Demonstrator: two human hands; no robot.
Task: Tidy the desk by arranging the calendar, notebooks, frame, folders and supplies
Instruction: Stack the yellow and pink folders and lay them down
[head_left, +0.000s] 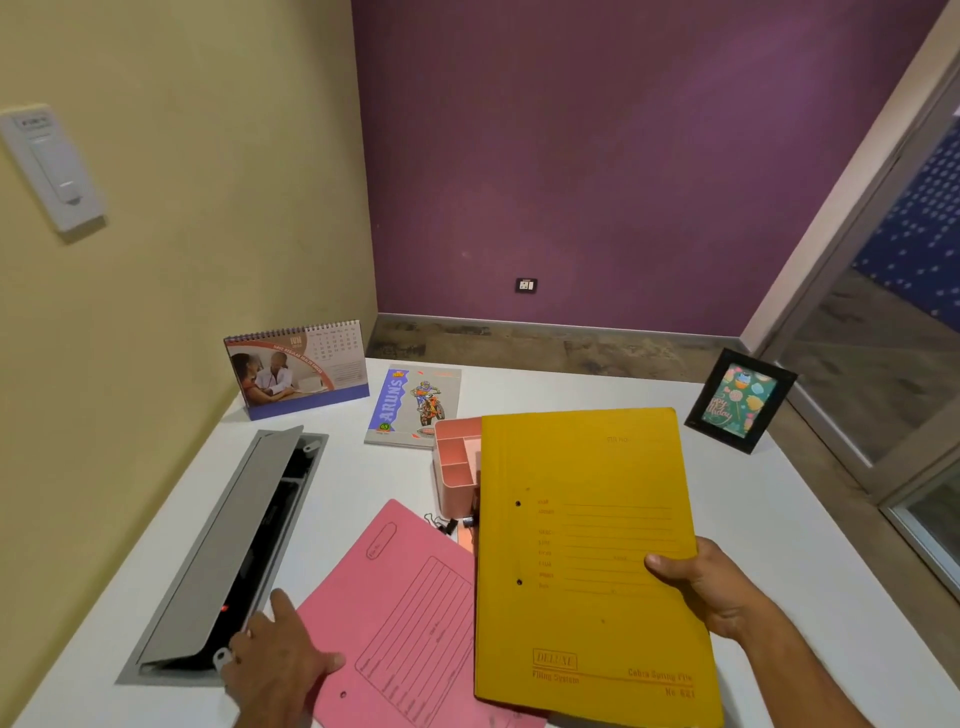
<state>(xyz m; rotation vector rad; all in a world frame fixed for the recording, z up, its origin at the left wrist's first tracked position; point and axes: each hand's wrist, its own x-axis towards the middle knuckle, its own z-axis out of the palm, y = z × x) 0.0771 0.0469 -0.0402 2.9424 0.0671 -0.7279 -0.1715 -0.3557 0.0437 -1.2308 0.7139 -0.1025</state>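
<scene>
**Yellow folder held above the pink one**

The right hand pinches the yellow folder at its right edge, long axis pointing away. The left hand, fingers flat, presses the pink folder lying just left and beneath.

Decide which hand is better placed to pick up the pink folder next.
Left. The left hand already rests on the pink folder's edge; the right hand grips the yellow folder.

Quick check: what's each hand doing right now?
Left hand: open, fingers resting flat on the pink paper folder on the white desk.
Right hand: gripping the right edge of the yellow card folder, thumb on top.
</scene>
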